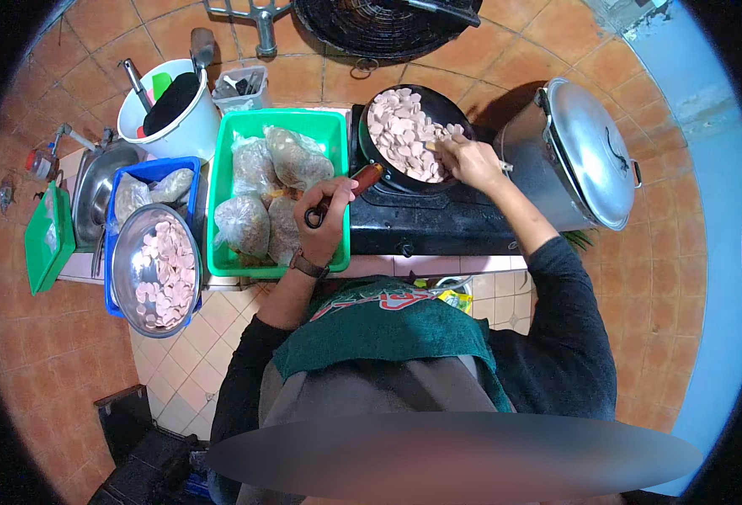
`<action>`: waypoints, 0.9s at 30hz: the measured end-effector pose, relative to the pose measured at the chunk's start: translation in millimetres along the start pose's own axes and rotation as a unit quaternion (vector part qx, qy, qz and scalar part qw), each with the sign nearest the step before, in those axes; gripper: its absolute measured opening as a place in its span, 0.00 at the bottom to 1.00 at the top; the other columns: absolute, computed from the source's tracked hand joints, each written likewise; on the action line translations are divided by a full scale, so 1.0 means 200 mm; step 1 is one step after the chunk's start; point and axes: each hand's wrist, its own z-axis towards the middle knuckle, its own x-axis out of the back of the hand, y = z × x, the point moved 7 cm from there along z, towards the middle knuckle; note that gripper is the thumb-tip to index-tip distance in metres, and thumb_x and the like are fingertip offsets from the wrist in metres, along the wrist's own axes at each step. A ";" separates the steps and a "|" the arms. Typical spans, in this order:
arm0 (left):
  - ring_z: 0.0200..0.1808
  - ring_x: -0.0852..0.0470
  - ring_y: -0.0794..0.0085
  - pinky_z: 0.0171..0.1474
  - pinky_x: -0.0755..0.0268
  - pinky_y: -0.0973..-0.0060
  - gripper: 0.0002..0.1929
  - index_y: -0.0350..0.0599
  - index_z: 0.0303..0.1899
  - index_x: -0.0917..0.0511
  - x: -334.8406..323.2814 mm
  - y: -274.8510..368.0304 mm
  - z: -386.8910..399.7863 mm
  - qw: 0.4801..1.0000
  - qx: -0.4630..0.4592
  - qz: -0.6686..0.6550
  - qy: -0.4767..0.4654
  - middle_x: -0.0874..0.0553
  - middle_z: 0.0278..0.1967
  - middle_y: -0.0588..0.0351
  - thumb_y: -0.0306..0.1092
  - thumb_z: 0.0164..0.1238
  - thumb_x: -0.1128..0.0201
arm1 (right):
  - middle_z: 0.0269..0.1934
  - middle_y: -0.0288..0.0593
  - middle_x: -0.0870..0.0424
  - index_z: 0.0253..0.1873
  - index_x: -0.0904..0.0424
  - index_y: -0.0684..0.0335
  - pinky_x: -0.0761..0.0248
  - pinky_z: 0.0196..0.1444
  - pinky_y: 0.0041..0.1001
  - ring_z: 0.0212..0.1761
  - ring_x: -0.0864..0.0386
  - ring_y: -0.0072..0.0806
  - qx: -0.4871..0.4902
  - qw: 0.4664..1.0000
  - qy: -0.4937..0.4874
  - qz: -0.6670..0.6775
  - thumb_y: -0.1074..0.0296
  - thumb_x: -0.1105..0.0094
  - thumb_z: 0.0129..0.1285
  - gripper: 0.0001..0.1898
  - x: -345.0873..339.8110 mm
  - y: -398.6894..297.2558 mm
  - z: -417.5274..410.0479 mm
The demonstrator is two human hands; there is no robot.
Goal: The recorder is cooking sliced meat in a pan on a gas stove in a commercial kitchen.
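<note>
A black pan [448,112] sits on the gas stove [434,221], holding many thin pale pink slices [402,129]. My left hand [326,211] grips the pan's wooden handle [367,179], which reaches over the green basket's right edge. At the pan's right side, my right hand [472,161] is closed on a utensil among the slices; only a small light part of it shows, so its kind cannot be told. The green plastic basket [216,189] holds several tied clear plastic bags [242,222] with brownish contents.
A steel bowl [124,271] of similar slices rests on a blue basket [111,237], near the sink [96,196]. A large lidded metal pot [535,167] stands right of the stove. Behind are a white bucket [188,136] with utensils, a small plastic container [241,98] and a hanging black wok [371,31].
</note>
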 end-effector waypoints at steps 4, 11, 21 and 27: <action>0.38 0.17 0.76 0.45 0.26 0.78 0.06 0.36 0.30 0.20 0.01 -0.02 0.00 1.000 0.016 -0.006 -0.001 0.13 0.35 0.53 0.24 0.67 0.39 | 0.46 0.44 0.17 0.47 0.18 0.52 0.21 0.39 0.40 0.43 0.16 0.40 0.047 0.997 0.021 -0.051 0.69 0.42 0.55 0.14 0.23 -0.07 -0.10; 0.37 0.17 0.78 0.43 0.27 0.78 0.06 0.37 0.29 0.20 0.00 -0.01 -0.01 1.000 0.024 0.002 0.004 0.13 0.34 0.53 0.24 0.67 0.39 | 0.36 0.40 0.20 0.42 0.16 0.51 0.23 0.40 0.33 0.40 0.18 0.35 0.051 0.961 0.103 -0.250 0.71 0.42 0.53 0.11 0.39 0.17 0.00; 0.35 0.18 0.78 0.42 0.26 0.78 0.06 0.37 0.31 0.18 0.00 0.00 0.00 1.000 0.000 0.007 -0.005 0.13 0.34 0.54 0.25 0.68 0.39 | 0.36 0.54 0.15 0.40 0.15 0.60 0.23 0.46 0.43 0.44 0.16 0.48 -0.065 0.978 -0.183 -0.073 0.61 0.40 0.59 0.10 0.23 0.14 -0.10; 0.34 0.18 0.79 0.42 0.27 0.79 0.05 0.37 0.33 0.18 0.00 0.00 0.00 1.000 0.013 0.003 -0.015 0.13 0.35 0.55 0.26 0.68 0.39 | 0.41 0.55 0.15 0.44 0.15 0.59 0.24 0.49 0.43 0.46 0.17 0.49 -0.122 0.975 -0.183 0.026 0.62 0.39 0.59 0.12 0.12 0.02 -0.10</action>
